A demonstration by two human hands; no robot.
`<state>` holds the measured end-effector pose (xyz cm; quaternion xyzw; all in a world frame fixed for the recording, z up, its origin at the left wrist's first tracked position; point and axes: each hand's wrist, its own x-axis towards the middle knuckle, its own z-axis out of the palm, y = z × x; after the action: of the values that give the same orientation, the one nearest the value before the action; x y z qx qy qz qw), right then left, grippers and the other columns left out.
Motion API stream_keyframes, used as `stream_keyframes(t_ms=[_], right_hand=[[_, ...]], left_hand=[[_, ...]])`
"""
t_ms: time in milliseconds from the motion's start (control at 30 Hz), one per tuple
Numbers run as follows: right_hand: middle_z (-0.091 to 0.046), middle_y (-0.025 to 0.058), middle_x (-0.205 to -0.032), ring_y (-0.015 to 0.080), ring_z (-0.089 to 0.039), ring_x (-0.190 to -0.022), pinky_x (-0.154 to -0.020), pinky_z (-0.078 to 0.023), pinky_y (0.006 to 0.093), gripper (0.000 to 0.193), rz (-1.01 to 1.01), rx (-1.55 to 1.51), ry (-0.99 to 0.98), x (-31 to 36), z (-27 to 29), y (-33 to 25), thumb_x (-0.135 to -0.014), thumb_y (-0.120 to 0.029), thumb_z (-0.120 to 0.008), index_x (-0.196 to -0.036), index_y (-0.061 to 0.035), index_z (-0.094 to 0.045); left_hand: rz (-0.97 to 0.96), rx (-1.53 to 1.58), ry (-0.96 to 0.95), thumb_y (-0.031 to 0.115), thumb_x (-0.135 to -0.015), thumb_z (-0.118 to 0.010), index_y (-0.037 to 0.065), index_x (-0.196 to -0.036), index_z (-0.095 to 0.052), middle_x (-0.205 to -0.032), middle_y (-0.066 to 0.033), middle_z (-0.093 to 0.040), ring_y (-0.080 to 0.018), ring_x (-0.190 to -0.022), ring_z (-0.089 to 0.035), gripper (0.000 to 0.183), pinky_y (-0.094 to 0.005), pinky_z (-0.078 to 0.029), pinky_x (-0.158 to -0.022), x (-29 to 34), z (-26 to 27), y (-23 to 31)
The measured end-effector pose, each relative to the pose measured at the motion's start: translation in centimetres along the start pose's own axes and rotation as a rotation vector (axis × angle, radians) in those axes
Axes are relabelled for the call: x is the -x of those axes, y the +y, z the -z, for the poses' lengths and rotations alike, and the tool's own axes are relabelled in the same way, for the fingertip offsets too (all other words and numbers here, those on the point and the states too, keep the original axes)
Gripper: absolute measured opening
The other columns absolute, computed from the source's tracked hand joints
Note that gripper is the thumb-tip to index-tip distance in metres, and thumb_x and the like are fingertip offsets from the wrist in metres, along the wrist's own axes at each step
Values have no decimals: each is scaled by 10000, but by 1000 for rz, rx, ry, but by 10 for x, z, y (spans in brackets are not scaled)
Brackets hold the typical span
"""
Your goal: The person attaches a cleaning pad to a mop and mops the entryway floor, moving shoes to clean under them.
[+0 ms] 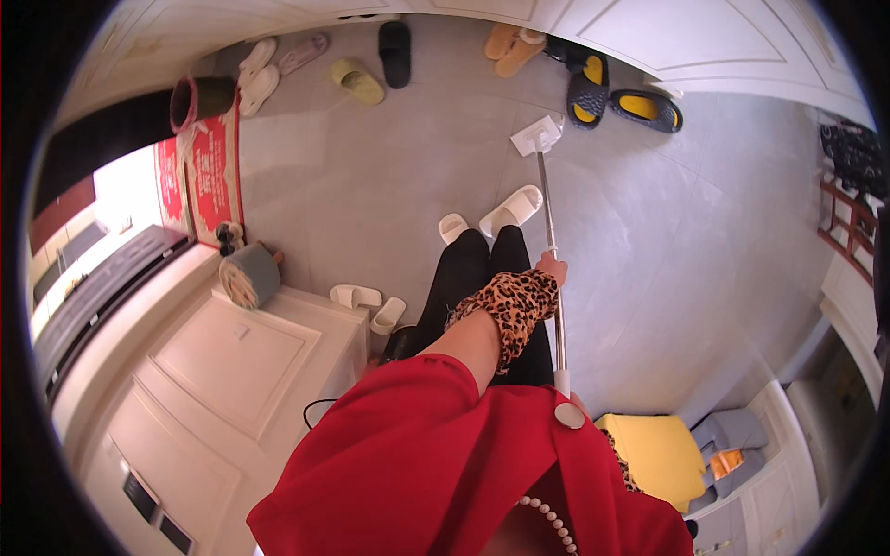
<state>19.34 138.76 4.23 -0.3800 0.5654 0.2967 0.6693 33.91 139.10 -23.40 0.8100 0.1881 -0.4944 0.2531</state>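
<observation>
A flat mop (549, 208) with a silvery pole slants from my body out to the floor. Its white rectangular head (537, 136) lies flat on the grey tiles, past my feet. My left hand (553, 268), below a leopard-print sleeve, is closed round the middle of the pole. At the white upper end of the handle, my right hand (578, 404) is closed on the mop too; the handle and red clothing hide most of it. White slippers (513, 209) are on my feet, close to the pole on its left.
Black-and-yellow slippers (646, 110) lie right of the mop head, and orange slippers (515, 51) beyond it. Green (357, 81) and black slippers (394, 56) sit far left. A white cabinet (241, 361) stands at left, a yellow cushioned seat (654, 456) near right, a brown rack (848, 222) far right.
</observation>
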Motion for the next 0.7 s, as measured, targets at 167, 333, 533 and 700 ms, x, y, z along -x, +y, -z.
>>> stream_keyframes(t_ms=[167, 333, 533, 700], right_hand=[[-495, 97, -661, 136, -507, -542, -463, -433, 275, 268, 70, 677, -83, -34, 2, -48, -807, -228, -492, -890, -4, -371], [-417, 38, -571, 133, -441, -382, -335, -414, 278, 252, -90, 501, -225, -76, -7, -103, -807, -228, -489, -835, -69, -295], [-421, 43, -580, 134, -451, -408, -338, -418, 282, 257, -44, 649, -410, -89, -18, -150, -802, -240, -480, -831, -26, -341], [-418, 33, -582, 130, -436, -406, -325, -384, 269, 247, -140, 488, -269, -95, 77, -144, -797, -260, -484, -840, -55, -354]], left_hand=[[27, 188, -62, 205, -739, -525, -26, -927, -363, -755, -160, -519, -253, -621, -557, 340, -336, -453, -540, 3, 31, -6], [-31, 370, 39, 207, -759, -512, -35, -1013, -340, -747, -172, -521, -270, -635, -552, 390, -382, -465, -550, -2, 66, 31], [537, 547, 520, 237, -785, -475, -2, -903, -425, -681, -119, -496, -282, -606, -511, 272, -390, -428, -539, -197, 46, -24], [311, 322, 421, 250, -864, -300, 41, -925, -436, -824, -136, -550, -274, -798, -544, 256, -448, -431, -663, -130, -94, 28]])
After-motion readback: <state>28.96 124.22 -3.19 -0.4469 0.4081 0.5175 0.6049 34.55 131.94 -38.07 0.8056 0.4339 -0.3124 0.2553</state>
